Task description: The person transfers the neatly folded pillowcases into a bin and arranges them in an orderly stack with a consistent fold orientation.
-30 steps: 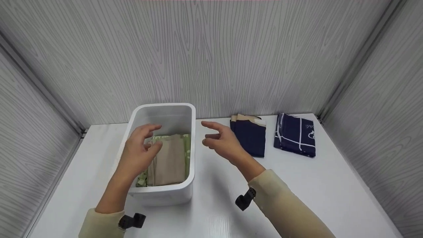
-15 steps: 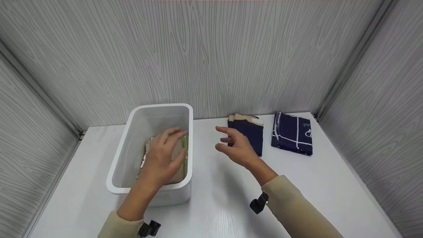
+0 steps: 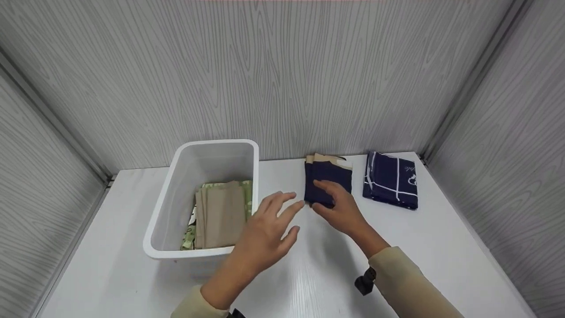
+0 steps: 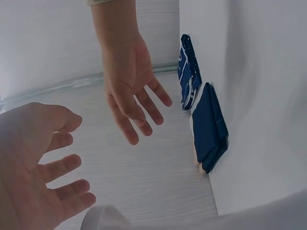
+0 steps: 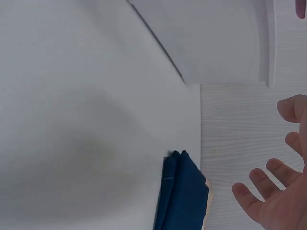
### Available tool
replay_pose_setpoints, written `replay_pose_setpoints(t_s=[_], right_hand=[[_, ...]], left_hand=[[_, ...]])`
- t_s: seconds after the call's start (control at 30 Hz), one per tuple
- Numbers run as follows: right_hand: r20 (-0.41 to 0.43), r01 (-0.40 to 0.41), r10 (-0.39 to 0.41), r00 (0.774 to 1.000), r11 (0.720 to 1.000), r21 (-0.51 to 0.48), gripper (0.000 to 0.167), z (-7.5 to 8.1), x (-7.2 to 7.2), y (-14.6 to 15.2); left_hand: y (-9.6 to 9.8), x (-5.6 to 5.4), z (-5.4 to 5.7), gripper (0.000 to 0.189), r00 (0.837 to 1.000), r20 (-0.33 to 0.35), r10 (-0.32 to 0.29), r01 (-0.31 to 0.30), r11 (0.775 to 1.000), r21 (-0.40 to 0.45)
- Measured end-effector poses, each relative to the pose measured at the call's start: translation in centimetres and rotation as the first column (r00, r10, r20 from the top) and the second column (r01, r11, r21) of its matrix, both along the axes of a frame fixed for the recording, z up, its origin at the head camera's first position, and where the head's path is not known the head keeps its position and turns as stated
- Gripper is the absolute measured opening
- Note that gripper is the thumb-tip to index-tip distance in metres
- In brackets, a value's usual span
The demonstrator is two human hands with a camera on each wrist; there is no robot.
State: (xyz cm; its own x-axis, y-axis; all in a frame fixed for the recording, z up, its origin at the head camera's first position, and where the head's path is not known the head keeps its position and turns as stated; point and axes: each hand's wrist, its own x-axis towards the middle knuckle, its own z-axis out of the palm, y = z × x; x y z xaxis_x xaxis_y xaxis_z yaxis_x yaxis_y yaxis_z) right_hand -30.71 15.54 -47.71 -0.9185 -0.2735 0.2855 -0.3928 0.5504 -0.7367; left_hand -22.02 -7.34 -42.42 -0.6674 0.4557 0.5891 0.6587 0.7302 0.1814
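My left hand (image 3: pixel 265 236) hovers past the bin's near right corner, fingers spread and holding nothing. My right hand (image 3: pixel 342 211) is over the near part of a folded navy and tan cloth (image 3: pixel 329 176), overlapping it in the head view; its fingers are loosely bent with nothing between them. In the right wrist view the same navy cloth (image 5: pixel 184 196) lies apart from the fingers (image 5: pixel 261 184). A white plastic bin (image 3: pixel 161 221) at left contains a folded beige cloth (image 3: pixel 223 216) on top of green patterned cloth (image 3: pixel 189 238).
A second folded navy cloth (image 3: pixel 390 181) with white lines lies to the right on the white table (image 3: pixel 441 265). Grey wood-grain panels (image 3: pixel 282 79) stand behind and at both sides. The bin's raised rim (image 3: pixel 255 163) is left of the cloths.
My left hand has moved right, across and out over the bin's side. The right hand has shifted right and slightly nearer me, onto the line of the navy and tan cloth. The cloths stay put.
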Motion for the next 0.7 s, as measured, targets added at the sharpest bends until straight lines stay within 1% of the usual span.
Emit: replay_pose_setpoints(t_s=[0.1, 0.23, 0.3, 0.4, 0.53, 0.7], right_hand=[[-0.028, 0.028, -0.026, 0.999, 0.999, 0.039, 0.058, -1.1, -0.1, 1.2], [-0.029, 0.064, -0.062, 0.998, 0.994, 0.085, 0.059, -2.4, -0.3, 2.4], [-0.015, 0.078, -0.077, 0.997, 0.991, 0.108, 0.060, -2.9, -0.3, 2.8], [0.005, 0.098, -0.099, 0.995, 0.986, 0.131, 0.061, -3.8, -0.3, 3.4], [0.026, 0.121, -0.127, 0.992, 0.980, 0.156, 0.061, -4.7, -0.3, 4.1], [0.025, 0.144, -0.151, 0.988, 0.972, 0.183, 0.064, -6.0, -0.4, 4.9]], left_hand=[[1.3, 0.2, -1.1, 0.046, 0.999, 0.041, -0.025, 0.026, 0.999, -0.024], [2.7, 0.0, -3.1, 0.046, 0.992, 0.123, -0.036, 0.040, 0.999, -0.030], [3.1, -0.3, -4.1, 0.045, 0.988, 0.152, -0.027, 0.031, 0.999, -0.027], [3.6, -1.0, -5.5, 0.045, 0.985, 0.173, 0.010, -0.006, 1.000, -0.023], [4.2, -2.3, -7.3, 0.046, 0.988, 0.142, 0.068, -0.064, 0.998, -0.028], [5.2, -4.1, -9.3, 0.048, 0.990, 0.080, 0.116, -0.111, 0.992, -0.064]])
